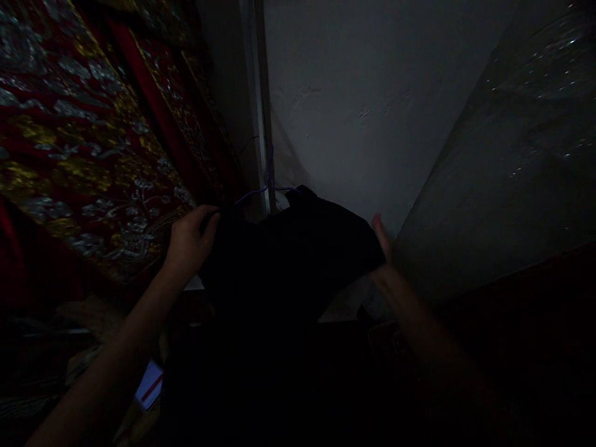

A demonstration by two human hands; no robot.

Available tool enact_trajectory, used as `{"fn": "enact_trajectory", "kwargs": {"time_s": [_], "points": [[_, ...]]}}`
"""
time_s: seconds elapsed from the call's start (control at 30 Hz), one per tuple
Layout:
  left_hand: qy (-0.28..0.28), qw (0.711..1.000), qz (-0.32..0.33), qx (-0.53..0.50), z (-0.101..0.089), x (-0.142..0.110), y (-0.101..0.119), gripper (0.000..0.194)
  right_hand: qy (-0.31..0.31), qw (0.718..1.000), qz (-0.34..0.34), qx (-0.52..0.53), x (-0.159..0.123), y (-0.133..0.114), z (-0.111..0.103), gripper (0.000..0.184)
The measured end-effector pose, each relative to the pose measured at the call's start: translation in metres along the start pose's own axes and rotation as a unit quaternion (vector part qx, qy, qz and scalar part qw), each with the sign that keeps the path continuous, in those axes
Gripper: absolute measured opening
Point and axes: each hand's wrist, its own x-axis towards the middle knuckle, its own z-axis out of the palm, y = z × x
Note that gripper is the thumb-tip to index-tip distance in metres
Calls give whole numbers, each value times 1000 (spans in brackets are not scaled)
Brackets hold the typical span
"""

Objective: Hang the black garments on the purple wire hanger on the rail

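Observation:
A black short-sleeved shirt (pixel 279 261) hangs from a thin purple wire hanger (pixel 270 180), whose hook points up along a pale vertical strip. My left hand (pixel 190 239) pinches the shirt's left shoulder, thumb and fingers curled together on the cloth. Beside the right sleeve, my right hand (pixel 382 239) reaches up with its thumb stretched out. The sleeve edge covers most of its other fingers. Darkness hides the folds and lower part of the shirt.
Red cloth (pixel 93 143) with gold and silver embroidery covers the left side. A pale wall (pixel 363 112) stands behind the shirt, with a shiny grey surface (pixel 535 143) to its right. A small white and red packet (pixel 149 385) lies low at left among dim clutter.

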Motion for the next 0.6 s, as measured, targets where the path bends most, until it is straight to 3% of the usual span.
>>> {"fn": "enact_trajectory", "kwargs": {"time_s": [0.07, 0.13, 0.27, 0.33, 0.4, 0.43, 0.5, 0.53, 0.6], "points": [[10, 1000, 13, -1, -1, 4, 5, 26, -26, 998, -28, -53, -3, -7, -5, 55], [33, 999, 31, -6, 0, 9, 15, 25, -27, 988, -76, -130, -8, -16, -6, 49], [114, 991, 67, -19, 1, 12, 48, 26, 72, 969, -159, -176, -34, -31, 1, 35], [97, 990, 81, -63, -1, 5, 67, 27, 128, 955, -197, -180, -55, -33, 4, 31], [41, 987, 66, -142, -6, -5, 86, 30, 141, 943, -230, -197, -80, -33, 5, 31], [10, 981, 44, -186, -9, -11, 94, 33, 105, 940, -246, -213, -93, -33, 6, 32], [-53, 960, -27, -273, -15, -25, 108, 37, -81, 924, -275, -251, -118, -34, 12, 38], [-88, 944, -72, -309, -19, -32, 113, 39, -215, 897, -282, -265, -128, -35, 17, 43], [-162, 906, -157, -358, -27, -48, 116, 34, -449, 813, -272, -251, -142, -36, 29, 55]]}}
